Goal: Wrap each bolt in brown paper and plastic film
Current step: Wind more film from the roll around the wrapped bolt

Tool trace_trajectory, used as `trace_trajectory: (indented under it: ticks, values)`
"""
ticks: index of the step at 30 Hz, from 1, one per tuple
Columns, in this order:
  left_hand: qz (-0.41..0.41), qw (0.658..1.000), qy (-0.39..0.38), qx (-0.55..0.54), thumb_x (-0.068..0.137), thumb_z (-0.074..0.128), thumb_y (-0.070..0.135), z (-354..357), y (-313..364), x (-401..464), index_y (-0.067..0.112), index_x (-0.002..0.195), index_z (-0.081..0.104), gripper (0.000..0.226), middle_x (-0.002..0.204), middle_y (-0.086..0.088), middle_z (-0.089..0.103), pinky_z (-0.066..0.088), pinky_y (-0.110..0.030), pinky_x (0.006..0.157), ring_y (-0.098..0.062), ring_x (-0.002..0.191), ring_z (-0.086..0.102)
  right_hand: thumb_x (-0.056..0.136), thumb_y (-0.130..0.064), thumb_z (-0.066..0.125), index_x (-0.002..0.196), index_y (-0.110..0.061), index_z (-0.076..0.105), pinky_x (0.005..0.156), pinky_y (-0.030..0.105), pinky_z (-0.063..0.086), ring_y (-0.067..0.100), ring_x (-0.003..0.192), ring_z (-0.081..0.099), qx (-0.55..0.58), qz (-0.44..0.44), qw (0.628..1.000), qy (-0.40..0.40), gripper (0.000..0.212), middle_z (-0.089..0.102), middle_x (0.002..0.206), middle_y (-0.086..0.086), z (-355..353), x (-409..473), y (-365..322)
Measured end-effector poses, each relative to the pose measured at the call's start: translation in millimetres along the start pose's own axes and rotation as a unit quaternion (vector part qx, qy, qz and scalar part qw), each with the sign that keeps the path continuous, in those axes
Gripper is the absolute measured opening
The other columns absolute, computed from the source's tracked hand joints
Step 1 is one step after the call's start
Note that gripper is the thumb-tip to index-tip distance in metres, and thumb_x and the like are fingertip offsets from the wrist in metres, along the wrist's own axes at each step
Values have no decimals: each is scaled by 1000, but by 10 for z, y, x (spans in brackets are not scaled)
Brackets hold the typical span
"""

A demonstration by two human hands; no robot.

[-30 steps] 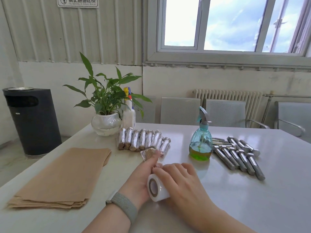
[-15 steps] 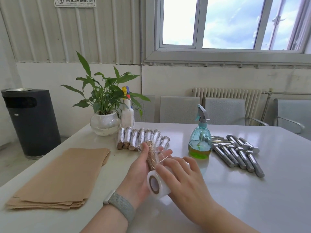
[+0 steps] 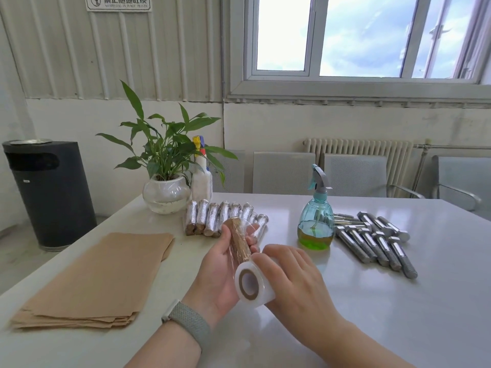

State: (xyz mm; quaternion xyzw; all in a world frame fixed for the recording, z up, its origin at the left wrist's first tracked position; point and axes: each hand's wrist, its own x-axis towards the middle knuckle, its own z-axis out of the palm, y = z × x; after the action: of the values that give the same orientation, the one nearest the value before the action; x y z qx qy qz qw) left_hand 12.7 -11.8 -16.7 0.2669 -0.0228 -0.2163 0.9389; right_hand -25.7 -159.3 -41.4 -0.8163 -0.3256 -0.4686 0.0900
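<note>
While your left hand (image 3: pixel 216 264) lies palm up above the table (image 3: pixel 372 314), its fingers curl round a bolt wrapped in brown paper (image 3: pixel 239 241), thumb on the near side and fingertips showing past the far side, with clear plastic film (image 3: pixel 249 229) lying loosely over the paper. Your right hand (image 3: pixel 289 277) is cupped over the roll of plastic film (image 3: pixel 252 284), fingers bent across its top, and the roll sits just below the lower end of the bolt, touching the left palm; the cardboard core faces you. A grey wristband (image 3: pixel 187 321) sits on your left wrist. Just beyond the left hand a row of finished wrapped bolts (image 3: pixel 220 217) lies side by side on the table. To the right of both hands, well apart, a group of bare steel bolts (image 3: pixel 374 240) lies in rough parallel, and a blue-green spray bottle (image 3: pixel 316 221) with green liquid stands between that group and your hands. To the left of the left hand is a stack of brown paper sheets (image 3: pixel 98 277), flat on the table. Beyond the finished row stand a potted plant (image 3: pixel 166 176) in a white pot and a white bottle (image 3: pixel 202 179).
</note>
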Motion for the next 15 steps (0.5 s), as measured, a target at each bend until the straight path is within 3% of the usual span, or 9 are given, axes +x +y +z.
trace_trajectory:
  ticks: [5,9,12,15]
  values:
    - [26,997,18,-65,100,40,49,34,1,9,5,114,60,50,77,-3,53,42,-28,83,-14,72,50,61,-18,90,126,-15,45,82,31,47,21,98,57,17,11,999,39,79,54,115,3,3,23,24]
    - [57,995,32,-71,102,37,46,38,17,22,2,114,61,52,80,-4,58,47,-29,81,-15,74,57,71,-22,85,125,-19,42,79,29,50,17,98,58,113,95,985,93,69,50,115,-5,3,73,-44]
    - [101,992,71,10,101,42,43,14,2,51,0,113,64,49,89,-10,68,56,-34,71,-22,83,67,64,-22,88,118,-49,39,80,3,40,-11,102,51,218,277,930,108,78,49,109,-27,-34,162,-100]
    - [144,986,82,26,90,60,31,-2,-11,54,1,96,67,31,84,-12,74,61,-31,63,-21,77,74,61,-23,88,101,-59,40,62,5,44,-14,90,55,311,449,830,107,72,54,98,-34,-55,221,-26]
